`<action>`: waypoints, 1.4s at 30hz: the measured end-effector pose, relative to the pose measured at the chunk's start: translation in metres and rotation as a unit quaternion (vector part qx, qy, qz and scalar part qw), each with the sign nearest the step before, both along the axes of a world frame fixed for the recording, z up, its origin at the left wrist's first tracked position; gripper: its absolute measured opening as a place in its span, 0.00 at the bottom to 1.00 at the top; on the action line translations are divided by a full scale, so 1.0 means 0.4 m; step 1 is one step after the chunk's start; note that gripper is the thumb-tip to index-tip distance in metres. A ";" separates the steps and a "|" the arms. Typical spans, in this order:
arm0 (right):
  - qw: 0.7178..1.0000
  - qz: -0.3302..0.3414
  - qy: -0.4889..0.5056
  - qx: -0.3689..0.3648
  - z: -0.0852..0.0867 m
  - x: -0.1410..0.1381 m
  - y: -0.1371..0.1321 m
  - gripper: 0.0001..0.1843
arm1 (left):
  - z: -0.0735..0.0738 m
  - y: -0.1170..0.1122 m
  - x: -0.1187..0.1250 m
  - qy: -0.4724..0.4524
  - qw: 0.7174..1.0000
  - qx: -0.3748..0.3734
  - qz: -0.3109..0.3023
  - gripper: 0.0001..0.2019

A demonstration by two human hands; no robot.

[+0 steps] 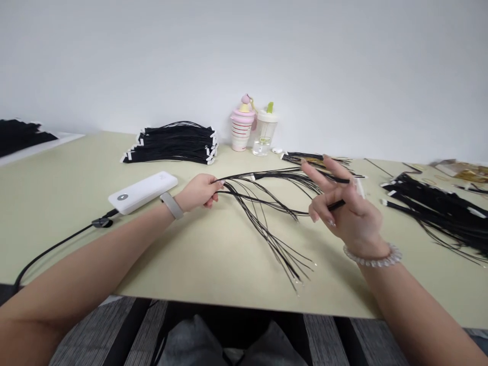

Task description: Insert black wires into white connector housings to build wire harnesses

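Note:
My left hand [199,191] pinches one end of a bundle of thin black cords [267,213] that fans out across the pale green table [213,264]. The loose ends of the cords spread toward the table's front edge. My right hand [343,206] is raised over the table with fingers partly spread, holding black cord ends with a white tag between its fingers.
A white power bank [143,191] with a black cable [57,246] lies at the left. A stack of black cord bundles [173,143] sits at the back. A pink cup [241,126] and a clear cup [264,131] stand by the wall. More cords [438,211] lie at the right.

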State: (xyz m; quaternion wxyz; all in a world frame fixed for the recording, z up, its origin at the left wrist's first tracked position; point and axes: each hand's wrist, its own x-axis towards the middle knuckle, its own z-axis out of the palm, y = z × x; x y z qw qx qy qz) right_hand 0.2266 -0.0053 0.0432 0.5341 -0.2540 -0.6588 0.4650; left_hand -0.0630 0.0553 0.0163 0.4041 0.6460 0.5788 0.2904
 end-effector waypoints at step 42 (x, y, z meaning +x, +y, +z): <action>0.923 -0.246 0.289 -0.059 0.132 0.048 0.024 0.07 | 0.193 -0.039 0.097 -0.043 0.988 0.126 0.078 0.09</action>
